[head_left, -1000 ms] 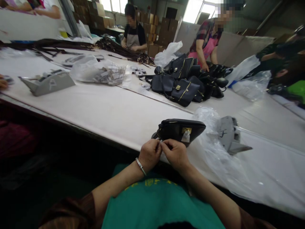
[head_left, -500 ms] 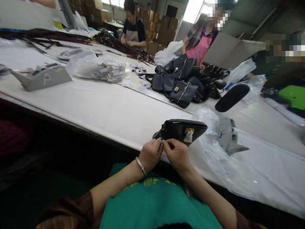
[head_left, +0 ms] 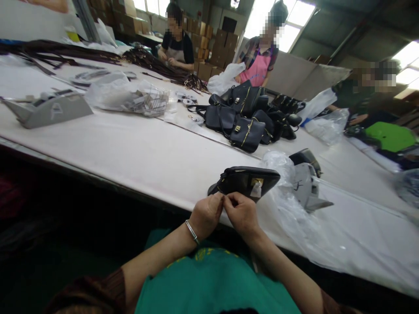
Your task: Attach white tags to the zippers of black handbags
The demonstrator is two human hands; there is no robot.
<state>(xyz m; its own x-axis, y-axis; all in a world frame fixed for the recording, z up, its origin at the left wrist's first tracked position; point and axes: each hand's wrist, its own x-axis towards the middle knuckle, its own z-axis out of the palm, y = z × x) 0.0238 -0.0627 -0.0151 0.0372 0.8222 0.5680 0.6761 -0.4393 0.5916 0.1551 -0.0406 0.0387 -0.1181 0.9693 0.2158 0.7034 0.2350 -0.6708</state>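
A small black bag (head_left: 246, 181) with a gold clasp lies at the near edge of the long white table (head_left: 137, 152). My left hand (head_left: 207, 214), with a metal bangle on the wrist, and my right hand (head_left: 241, 212) meet just in front of the bag's near left corner. Both hands are closed in a pinch on a small part at that corner, too small to name. Clear plastic film (head_left: 294, 209) spreads on the table to the right of the bag.
A grey tape dispenser (head_left: 306, 187) stands right of the bag, another (head_left: 46, 111) at far left. A pile of black bags (head_left: 245, 117) lies mid-table, a plastic sack of small parts (head_left: 131, 98) behind. Three people work at the far side.
My hands stay pinched at the bag's corner. A black bag that was in the air at the right half a second ago now lies behind the near tape dispenser.
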